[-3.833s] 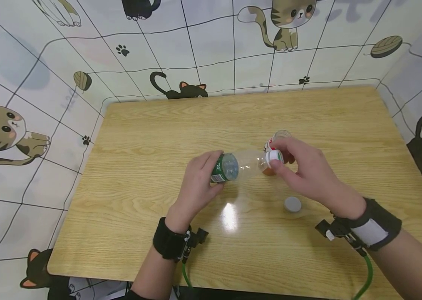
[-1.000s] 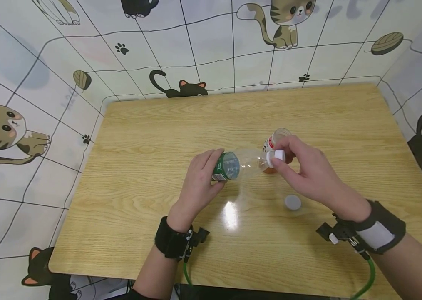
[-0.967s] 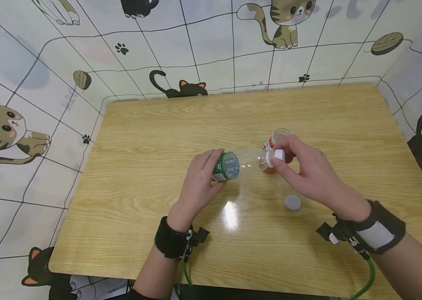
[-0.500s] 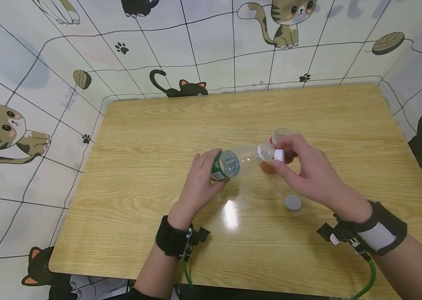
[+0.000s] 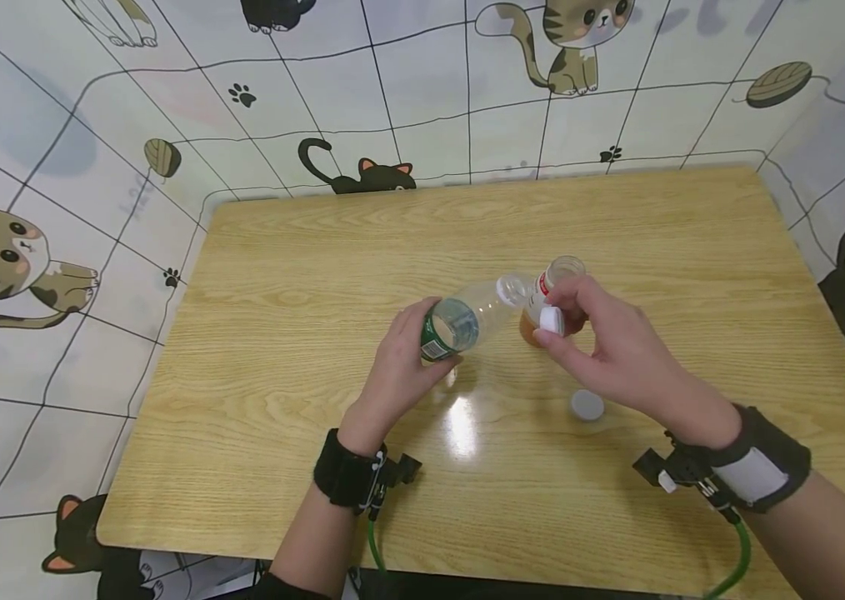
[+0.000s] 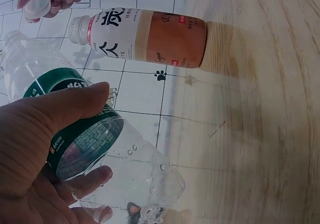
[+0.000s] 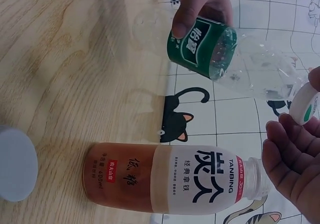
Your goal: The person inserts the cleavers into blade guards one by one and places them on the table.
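My left hand grips a clear plastic bottle round its green label. The bottle is tilted, its uncapped neck pointing away to the back right. Between thumb and fingers, my right hand pinches a white bottle cap with a green mark on its top. Just behind those fingers stands an upright latte bottle, white above and brown below, its mouth without a cap. On the table nearer the person lies a larger pale cap, below the right hand in the head view.
The wooden table meets walls printed with cartoon cats at the back and sides. Both wrists wear black straps with small cameras, and green cables run from them toward the table's front edge.
The white cap has come off the clear bottle and stays in the right hand. The bottle's neck has swung left and back, away from the cap. The latte bottle and pale cap have stayed put.
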The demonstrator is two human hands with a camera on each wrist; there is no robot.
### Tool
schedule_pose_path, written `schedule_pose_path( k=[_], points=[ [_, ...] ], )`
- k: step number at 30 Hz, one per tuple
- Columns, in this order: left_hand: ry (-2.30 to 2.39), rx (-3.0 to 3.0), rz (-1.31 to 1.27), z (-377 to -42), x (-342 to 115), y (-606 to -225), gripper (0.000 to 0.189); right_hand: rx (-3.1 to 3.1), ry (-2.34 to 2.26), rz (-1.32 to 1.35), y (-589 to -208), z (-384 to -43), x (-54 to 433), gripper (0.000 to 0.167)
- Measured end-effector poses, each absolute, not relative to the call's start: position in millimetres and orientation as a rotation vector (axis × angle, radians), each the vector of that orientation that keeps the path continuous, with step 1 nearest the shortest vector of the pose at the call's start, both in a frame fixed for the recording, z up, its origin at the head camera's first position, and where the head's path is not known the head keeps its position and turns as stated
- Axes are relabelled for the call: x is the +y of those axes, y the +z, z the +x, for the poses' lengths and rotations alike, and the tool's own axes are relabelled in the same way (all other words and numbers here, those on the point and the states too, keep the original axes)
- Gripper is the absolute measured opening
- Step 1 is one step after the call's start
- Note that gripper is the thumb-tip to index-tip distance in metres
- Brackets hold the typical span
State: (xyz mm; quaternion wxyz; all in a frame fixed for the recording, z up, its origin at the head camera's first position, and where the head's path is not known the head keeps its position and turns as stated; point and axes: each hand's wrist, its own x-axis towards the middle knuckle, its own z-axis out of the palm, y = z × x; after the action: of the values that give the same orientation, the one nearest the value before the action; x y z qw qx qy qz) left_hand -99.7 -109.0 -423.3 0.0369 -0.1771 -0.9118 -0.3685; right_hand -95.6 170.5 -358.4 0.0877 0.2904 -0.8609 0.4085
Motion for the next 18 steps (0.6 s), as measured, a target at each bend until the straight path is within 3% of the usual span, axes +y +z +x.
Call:
schedule_pose_path(
  k=[18],
  points=[
    [-1.392,-2.749,-0.423,-109,-113,-441,0.083,-2.763,1.088,0.977,-379,-97,159,0.026]
  ],
)
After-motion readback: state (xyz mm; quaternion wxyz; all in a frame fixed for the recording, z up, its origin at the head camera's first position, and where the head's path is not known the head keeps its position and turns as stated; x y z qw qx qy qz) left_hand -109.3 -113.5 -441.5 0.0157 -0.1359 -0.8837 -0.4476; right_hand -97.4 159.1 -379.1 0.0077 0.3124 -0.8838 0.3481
